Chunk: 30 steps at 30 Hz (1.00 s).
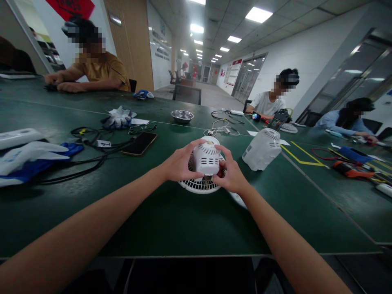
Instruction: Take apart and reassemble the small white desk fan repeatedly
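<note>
Centre of the dark green matte table (171, 220), a small white plastic fan motor housing (206, 158), domed and slotted with vents, sits on its round ribbed white grille (199, 185). Left hand (179, 165) curls around its left side, fingers half closed, thumb underneath; right hand (230, 175) clasps the right side. A second white vented housing (262, 149) lies just right. Beyond, the shallow round steel bowl (182, 116) shows nothing visible inside
</note>
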Available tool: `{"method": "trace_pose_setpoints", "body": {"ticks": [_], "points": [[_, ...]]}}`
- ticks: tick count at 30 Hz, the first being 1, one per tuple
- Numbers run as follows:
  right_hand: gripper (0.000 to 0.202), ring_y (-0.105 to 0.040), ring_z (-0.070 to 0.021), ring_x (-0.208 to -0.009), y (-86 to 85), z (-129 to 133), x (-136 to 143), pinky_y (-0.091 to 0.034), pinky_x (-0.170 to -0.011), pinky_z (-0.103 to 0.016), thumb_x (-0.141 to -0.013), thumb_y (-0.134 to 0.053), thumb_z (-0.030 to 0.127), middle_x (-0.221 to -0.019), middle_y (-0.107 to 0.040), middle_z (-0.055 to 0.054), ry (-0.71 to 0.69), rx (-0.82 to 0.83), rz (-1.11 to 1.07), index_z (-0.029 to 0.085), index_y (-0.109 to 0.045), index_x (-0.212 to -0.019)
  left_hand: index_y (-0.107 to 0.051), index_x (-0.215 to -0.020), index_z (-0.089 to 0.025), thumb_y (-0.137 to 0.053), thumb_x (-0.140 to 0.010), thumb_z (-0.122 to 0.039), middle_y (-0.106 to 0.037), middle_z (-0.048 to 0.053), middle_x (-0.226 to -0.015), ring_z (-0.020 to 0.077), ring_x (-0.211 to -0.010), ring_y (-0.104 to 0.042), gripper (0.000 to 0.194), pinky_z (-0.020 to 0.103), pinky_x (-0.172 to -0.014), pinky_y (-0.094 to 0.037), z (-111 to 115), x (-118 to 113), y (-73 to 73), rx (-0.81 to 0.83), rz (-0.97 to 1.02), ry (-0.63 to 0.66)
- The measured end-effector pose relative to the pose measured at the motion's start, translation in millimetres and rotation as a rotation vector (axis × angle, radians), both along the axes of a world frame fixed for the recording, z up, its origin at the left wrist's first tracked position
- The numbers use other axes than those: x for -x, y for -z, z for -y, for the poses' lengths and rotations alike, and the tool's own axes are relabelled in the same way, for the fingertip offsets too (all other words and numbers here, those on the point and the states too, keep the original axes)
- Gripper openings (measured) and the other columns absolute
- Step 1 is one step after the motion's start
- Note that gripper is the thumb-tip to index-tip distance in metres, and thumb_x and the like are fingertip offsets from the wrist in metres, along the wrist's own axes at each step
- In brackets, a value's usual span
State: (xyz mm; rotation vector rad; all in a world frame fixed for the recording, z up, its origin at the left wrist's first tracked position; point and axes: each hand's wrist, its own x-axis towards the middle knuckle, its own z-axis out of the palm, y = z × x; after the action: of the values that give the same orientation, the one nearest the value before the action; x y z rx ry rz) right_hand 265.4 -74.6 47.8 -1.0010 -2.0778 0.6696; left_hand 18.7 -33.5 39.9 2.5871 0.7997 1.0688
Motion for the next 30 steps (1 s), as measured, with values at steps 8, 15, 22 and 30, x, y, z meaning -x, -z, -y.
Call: {"method": "trace_pose_setpoints", "body": {"ticks": [8,15,22,30], "points": [[0.094,-0.061,-0.0184,-0.062,4.0,-2.1,-3.8,-0.052,-0.06,-0.035,-0.077,-0.07,0.025,-0.087,-0.068,0.0,-0.022,-0.012,0.035,0.033,-0.017,-0.154,-0.018,-0.157,-0.028,-0.079,-0.071,-0.06,-0.043,0.02,-0.153,0.0415,-0.123,-0.057,0.11,0.059,-0.099,-0.048,2.6,-1.7,3.2,0.015,-0.018,-0.052],[0.102,-0.062,-0.0376,-0.112,8.7,-13.1,-5.9,-0.052,-0.093,-0.057,-0.071,-0.08,0.05,-0.138,-0.055,-0.014,0.206,-0.243,0.091,0.031,-0.023,-0.154,-0.021,-0.158,-0.026,-0.074,-0.077,-0.062,-0.055,0.017,-0.136,0.0347,-0.11,-0.062,0.103,0.055,-0.095,-0.051,4.7,-12.3,6.8,-0.01,0.001,-0.178],[0.09,-0.062,-0.0341,-0.113,11.6,-26.2,-21.4,-0.053,-0.096,-0.057,-0.077,-0.07,0.035,-0.146,-0.052,-0.012,0.288,-0.15,0.068,0.032,-0.024,-0.155,-0.051,-0.141,-0.017,-0.049,-0.097,-0.05,-0.064,0.015,-0.123,0.0298,-0.113,-0.062,0.055,0.047,-0.097,-0.048,-16.7,3.6,16.8,0.193,0.092,-0.51],[0.102,-0.066,-0.0343,-0.105,10.1,-24.4,-24.3,-0.052,-0.097,-0.061,-0.064,-0.086,0.046,-0.128,-0.064,-0.013,0.295,-0.05,0.006,0.027,-0.035,-0.15,-0.062,-0.125,-0.015,-0.041,-0.098,-0.056,-0.072,0.011,-0.107,0.026,-0.094,-0.069,0.054,0.037,-0.083,-0.052,-31.0,18.0,27.8,0.529,0.242,-0.487]]}}
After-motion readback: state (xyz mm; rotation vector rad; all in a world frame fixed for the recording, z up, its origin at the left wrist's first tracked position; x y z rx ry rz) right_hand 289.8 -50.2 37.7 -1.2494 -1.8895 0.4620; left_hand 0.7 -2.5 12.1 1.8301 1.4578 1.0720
